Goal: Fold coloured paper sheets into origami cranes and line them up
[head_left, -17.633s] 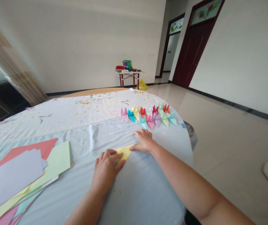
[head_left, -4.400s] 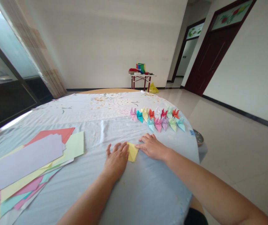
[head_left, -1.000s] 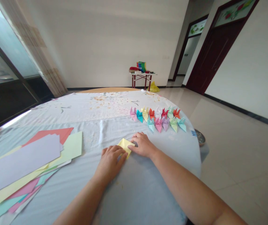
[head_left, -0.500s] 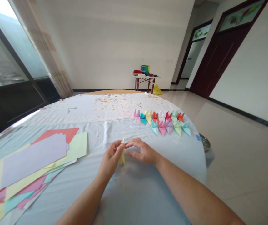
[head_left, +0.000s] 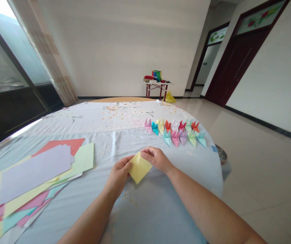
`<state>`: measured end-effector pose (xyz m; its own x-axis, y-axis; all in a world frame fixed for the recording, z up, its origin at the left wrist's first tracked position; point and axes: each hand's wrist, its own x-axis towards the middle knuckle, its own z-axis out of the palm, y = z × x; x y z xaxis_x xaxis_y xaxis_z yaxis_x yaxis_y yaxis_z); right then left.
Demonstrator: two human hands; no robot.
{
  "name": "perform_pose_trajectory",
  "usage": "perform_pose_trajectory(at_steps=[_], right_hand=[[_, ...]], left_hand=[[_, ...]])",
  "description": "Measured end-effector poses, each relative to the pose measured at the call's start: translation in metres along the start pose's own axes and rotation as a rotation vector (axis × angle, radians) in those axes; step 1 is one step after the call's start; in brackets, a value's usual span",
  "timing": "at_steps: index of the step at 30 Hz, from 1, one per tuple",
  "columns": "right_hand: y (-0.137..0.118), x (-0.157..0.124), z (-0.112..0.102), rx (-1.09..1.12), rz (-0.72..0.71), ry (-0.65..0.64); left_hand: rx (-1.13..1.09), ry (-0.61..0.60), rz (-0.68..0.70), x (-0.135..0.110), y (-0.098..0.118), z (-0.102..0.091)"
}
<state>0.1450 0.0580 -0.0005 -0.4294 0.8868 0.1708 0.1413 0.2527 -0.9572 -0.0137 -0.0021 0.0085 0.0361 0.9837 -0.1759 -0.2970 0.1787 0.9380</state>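
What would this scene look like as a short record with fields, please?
Left hand: the bare left hand grips the left corner of a yellow, diamond-shaped folded paper.
Right hand: the bare right hand holds its upper right edge.
Lower tip: points toward the person; contact with the cloth unclear.
Surface: round table under a pale blue cloth.
Left side: overlapping loose sheets of coloured paper, lavender on top.
Beyond right hand: small multicoloured folded paper birds in two rows.
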Motion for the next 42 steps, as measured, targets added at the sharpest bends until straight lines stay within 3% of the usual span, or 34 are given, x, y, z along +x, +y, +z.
perform_pose_trajectory(at_steps=[3, 8, 14, 21, 25, 28, 31, 36, 42], right_hand=[[0.002, 0.0, 0.0, 0.072, 0.042, -0.075], [0.001, -0.001, 0.002, 0.092, 0.066, -0.018], [-0.001, -0.001, 0.002, 0.106, 0.072, -0.001], [-0.001, 0.001, 0.004, 0.073, 0.055, 0.056], [-0.002, 0.0, 0.005, 0.236, 0.077, -0.041], [-0.002, -0.001, 0.002, 0.208, 0.077, -0.074], [-0.003, -0.002, -0.002, 0.171, 0.08, -0.093], [-0.007, -0.003, -0.005, 0.144, 0.114, -0.144], [-0.009, -0.004, -0.005, 0.276, 0.08, -0.198]], left_hand=[[0.11, 0.008, 0.004, 0.002, -0.007, 0.0], [0.255, 0.06, 0.023, 0.002, -0.01, 0.0], [0.263, 0.055, 0.026, 0.002, -0.009, 0.0], [0.109, 0.074, -0.006, 0.004, -0.01, 0.0], [-0.072, 0.102, -0.045, 0.004, -0.003, 0.0], [-0.143, 0.074, -0.041, 0.004, 0.0, -0.001], [-0.165, 0.042, -0.018, 0.004, -0.001, -0.002], [-0.165, 0.111, 0.013, 0.007, -0.004, -0.003], [-0.232, 0.142, 0.044, 0.01, -0.006, -0.006]])
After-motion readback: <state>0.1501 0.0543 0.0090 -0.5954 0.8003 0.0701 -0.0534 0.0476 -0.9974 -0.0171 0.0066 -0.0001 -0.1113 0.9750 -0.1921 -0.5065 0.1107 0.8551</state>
